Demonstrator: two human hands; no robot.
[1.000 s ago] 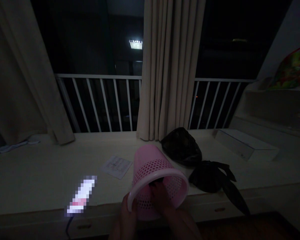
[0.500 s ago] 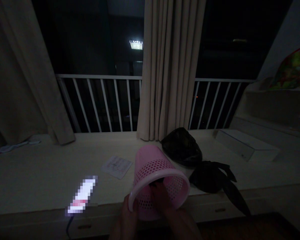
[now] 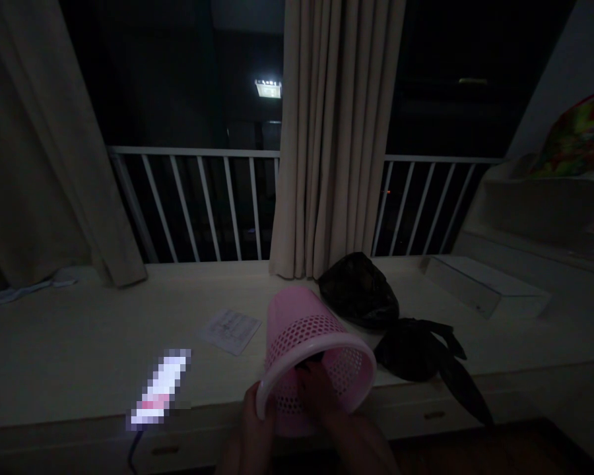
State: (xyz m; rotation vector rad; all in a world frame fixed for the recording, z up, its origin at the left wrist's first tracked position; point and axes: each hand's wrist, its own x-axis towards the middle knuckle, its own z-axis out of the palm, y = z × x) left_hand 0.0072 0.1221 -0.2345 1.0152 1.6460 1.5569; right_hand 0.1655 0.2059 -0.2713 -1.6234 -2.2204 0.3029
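A pink plastic wastebasket (image 3: 297,310) with a perforated band lies tipped at the front of the pale counter, its mouth turned toward me. My left hand (image 3: 257,412) is closed around the left side of its rim. Inside the mouth is my right hand (image 3: 314,382), reaching toward something black (image 3: 311,360) deep in the basket. Shadow hides its fingertips, so their grip is unclear. To the right of the basket sit a bulging black plastic bag (image 3: 359,290) and a second, knotted black bag (image 3: 410,349) whose ends hang over the counter's front edge.
A lit, blurred-out phone (image 3: 161,389) with a cable lies at the left front of the counter (image 3: 94,336). Beside the basket is a printed sheet (image 3: 230,331). A white box (image 3: 490,287) stands back right. Curtains (image 3: 334,145) and a white railing (image 3: 193,153) line the window.
Almost nothing differs: the view has shifted very slightly. Both hands stay where they were, the left on the rim and the right inside the wastebasket.
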